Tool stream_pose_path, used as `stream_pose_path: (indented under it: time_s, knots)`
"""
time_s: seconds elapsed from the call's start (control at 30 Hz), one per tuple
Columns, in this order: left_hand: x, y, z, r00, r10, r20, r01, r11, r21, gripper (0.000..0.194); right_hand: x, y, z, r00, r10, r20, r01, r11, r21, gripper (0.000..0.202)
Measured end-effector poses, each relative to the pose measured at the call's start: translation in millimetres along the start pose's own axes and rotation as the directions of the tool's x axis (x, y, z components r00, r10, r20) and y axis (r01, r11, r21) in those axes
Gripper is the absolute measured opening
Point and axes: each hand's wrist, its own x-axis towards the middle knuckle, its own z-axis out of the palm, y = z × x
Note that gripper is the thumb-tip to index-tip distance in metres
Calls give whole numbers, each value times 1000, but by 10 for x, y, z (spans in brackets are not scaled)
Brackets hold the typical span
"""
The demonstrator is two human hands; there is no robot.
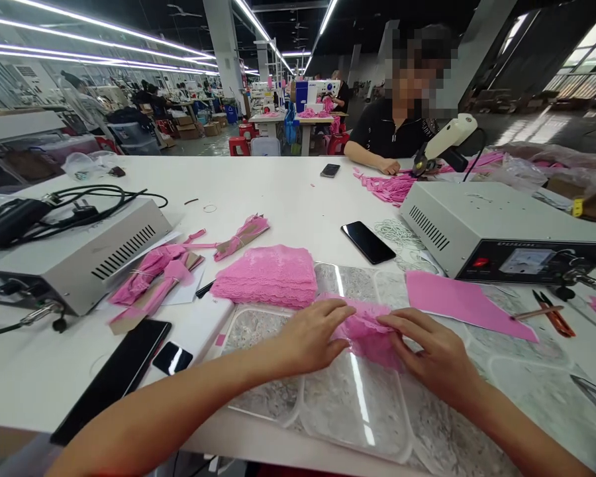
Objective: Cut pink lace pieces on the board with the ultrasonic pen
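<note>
A piece of pink lace (365,331) lies on the clear plastic mat (355,411), between my two hands. My left hand (315,334) rests on its left side, fingers bent over the edge. On the right side, my right hand (424,341) pinches the lace between thumb and fingers. Just behind my left hand sits a stack of pink lace pieces (265,275). A flat pink fabric piece (461,301) lies to the right of my right hand.
Grey metal boxes stand left (79,248) and right (506,228). A black phone (367,242), orange-handled snips (553,315) and tied pink bundles (153,275) lie around. Across the white table (278,182) sits a person (395,132) beside pink strips (390,187).
</note>
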Motion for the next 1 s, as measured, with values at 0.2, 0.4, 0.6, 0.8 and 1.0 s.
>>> stream_pose_path:
  time_s: [0.2, 0.4, 0.6, 0.8, 1.0]
  knots:
    - [423, -68, 60, 997, -26, 73, 20, 996, 82, 13, -17, 64, -18, 999, -6, -36, 3, 998, -64, 21]
    - [-58, -64, -262, 992, 108, 66, -120, 969, 218, 23, -161, 61, -175, 1000, -25, -9, 23, 982, -190, 24]
    - [-845, 7, -332, 903, 364, 230, -424, 843, 331, 12, -382, -352, -296, 982, -117, 147, 113, 993, 40, 30]
    - [-1032, -9, -330, 932, 233, 279, -311, 908, 281, 11, -384, -371, -437, 929, -105, 356, 46, 984, 170, 30]
    - [-942, -9, -298, 941, 252, 224, -314, 898, 309, 16, 27, -429, 23, 950, -70, 304, 1, 975, 222, 26]
